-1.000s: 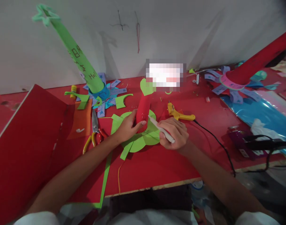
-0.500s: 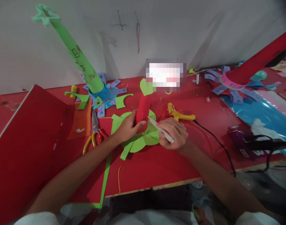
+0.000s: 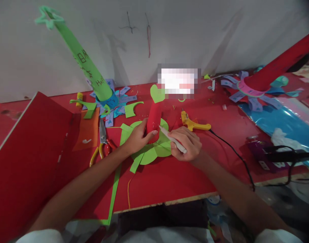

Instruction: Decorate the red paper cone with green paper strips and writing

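Observation:
A red tube (image 3: 154,116) stands on a green petal-shaped base (image 3: 147,156), with a green heart (image 3: 157,93) at its top. My left hand (image 3: 138,137) is wrapped around the tube's lower left side, thumb across the front. Small pale marks show on the red surface near the thumb. In my right hand (image 3: 186,143) is a white marker (image 3: 176,143), gripped like a pen. Its tip points at the tube's right side, touching or very close to it; I cannot tell which. The green strip (image 3: 135,163) of the base sticks out toward me.
A yellow glue gun (image 3: 195,125) with a black cord lies to the right. Scissors (image 3: 103,135) and yellow-handled pliers or scissors (image 3: 94,157) lie left. Behind stands a green tube (image 3: 85,64); a large red tube (image 3: 283,64) leans at right. A red board (image 3: 30,162) rises at left.
The red tube's top and heart have tilted very slightly left. My right hand and the marker have shifted slightly left. My left hand keeps its hold in the same place.

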Available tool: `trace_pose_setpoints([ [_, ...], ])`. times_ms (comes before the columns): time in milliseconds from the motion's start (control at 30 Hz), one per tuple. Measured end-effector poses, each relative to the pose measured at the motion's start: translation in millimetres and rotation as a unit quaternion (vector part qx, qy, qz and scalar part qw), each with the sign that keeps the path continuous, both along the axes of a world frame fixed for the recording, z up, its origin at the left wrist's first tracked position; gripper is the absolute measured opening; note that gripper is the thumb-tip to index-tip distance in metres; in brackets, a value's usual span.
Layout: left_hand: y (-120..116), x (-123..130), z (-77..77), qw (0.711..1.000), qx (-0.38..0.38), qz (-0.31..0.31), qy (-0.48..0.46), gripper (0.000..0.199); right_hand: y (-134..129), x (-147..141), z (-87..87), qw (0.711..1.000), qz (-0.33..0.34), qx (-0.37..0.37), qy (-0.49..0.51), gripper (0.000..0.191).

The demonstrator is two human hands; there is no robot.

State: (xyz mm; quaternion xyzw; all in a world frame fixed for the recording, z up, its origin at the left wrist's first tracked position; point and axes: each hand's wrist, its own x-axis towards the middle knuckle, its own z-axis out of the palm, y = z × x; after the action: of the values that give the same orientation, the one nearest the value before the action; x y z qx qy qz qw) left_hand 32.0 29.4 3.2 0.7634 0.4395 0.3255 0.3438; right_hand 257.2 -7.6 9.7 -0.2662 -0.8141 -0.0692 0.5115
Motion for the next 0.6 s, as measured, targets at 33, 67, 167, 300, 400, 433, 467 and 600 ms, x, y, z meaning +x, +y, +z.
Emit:
trace_pose_setpoints([
  [33, 0, 0, -0.5, 1.000, 0.000, 0.001, 0.000, 0.050, 0, 0, -0.3, 1.000, 0.002, 0.002, 0.001, 0.029],
  [67, 0, 0, -0.8, 1.000, 0.001, 0.003, -0.003, 0.050, 0, -1, -0.5, 1.000, 0.008, 0.007, 0.005, 0.030],
  [167, -1, -1, 0.2, 1.000, 0.009, 0.009, -0.022, 0.048, -1, -2, 2.0, 0.999, 0.021, 0.032, 0.028, 0.033],
  [300, -3, -2, 6.8, 0.998, 0.024, 0.028, -0.056, 0.044, -2, -1, 11.7, 0.995, 0.013, 0.077, 0.066, 0.035],
  [400, -6, -1, 11.0, 0.994, 0.031, 0.041, -0.096, 0.049, -1, 1, 17.7, 0.992, 0.008, 0.093, 0.086, 0.039],
  [433, -6, 0, 11.2, 0.992, 0.035, 0.048, -0.112, 0.053, -1, 2, 18.6, 0.991, 0.005, 0.095, 0.093, 0.039],
  [467, -6, 2, 10.6, 0.990, 0.039, 0.058, -0.125, 0.057, -1, 2, 19.0, 0.990, 0.001, 0.096, 0.099, 0.040],
  [600, 0, 6, 4.9, 0.984, 0.040, 0.109, -0.132, 0.066, 0, 2, 16.8, 0.988, -0.010, 0.112, 0.109, 0.039],
])
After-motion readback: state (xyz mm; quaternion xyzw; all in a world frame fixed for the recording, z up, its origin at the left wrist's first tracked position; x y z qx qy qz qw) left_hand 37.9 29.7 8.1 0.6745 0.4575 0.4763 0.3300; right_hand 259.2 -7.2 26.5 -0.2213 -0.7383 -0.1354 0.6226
